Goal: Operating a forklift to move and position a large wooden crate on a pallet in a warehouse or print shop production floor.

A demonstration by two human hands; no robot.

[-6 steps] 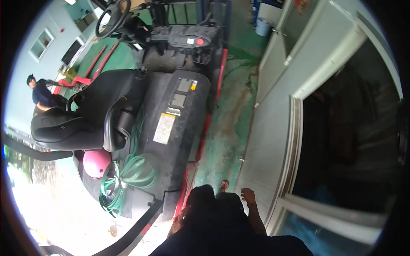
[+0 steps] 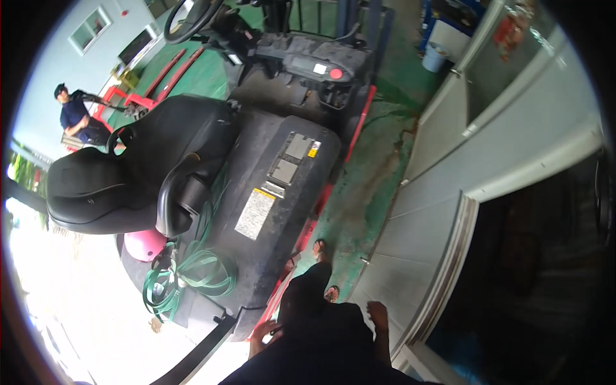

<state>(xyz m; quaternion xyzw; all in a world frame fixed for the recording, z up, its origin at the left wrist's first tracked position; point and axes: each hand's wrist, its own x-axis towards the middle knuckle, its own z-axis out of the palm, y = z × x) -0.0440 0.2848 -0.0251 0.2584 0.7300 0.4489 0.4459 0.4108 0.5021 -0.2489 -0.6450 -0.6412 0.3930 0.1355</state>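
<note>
My left hand (image 2: pixel 262 335) hangs low beside my dark clothing, close to the rear corner of a forklift (image 2: pixel 289 199). Its fingers are curled, and a small dark thing shows at them that I cannot make out. On my other side my right hand (image 2: pixel 378 316) hangs near a pale wall panel, fingers loosely apart and nothing in them. The forklift has a black seat (image 2: pixel 128 173) and a steering wheel (image 2: pixel 192 22). Behind the seat lie a pink helmet (image 2: pixel 144 245) and a bundle of green strapping (image 2: pixel 199 273).
A narrow green floor strip (image 2: pixel 350 192) runs between the forklift and a grey door (image 2: pixel 423 154). Farther on stands a light blue bucket (image 2: pixel 435 58). At the far left a person (image 2: pixel 80 115) sits by a red pallet jack (image 2: pixel 128 99). A dark window (image 2: pixel 532 256) fills the right.
I have stepped forward along the forklift, and both my feet now show. My view has shifted, so the forklift and door sit differently. Both hands still hang at my sides.
</note>
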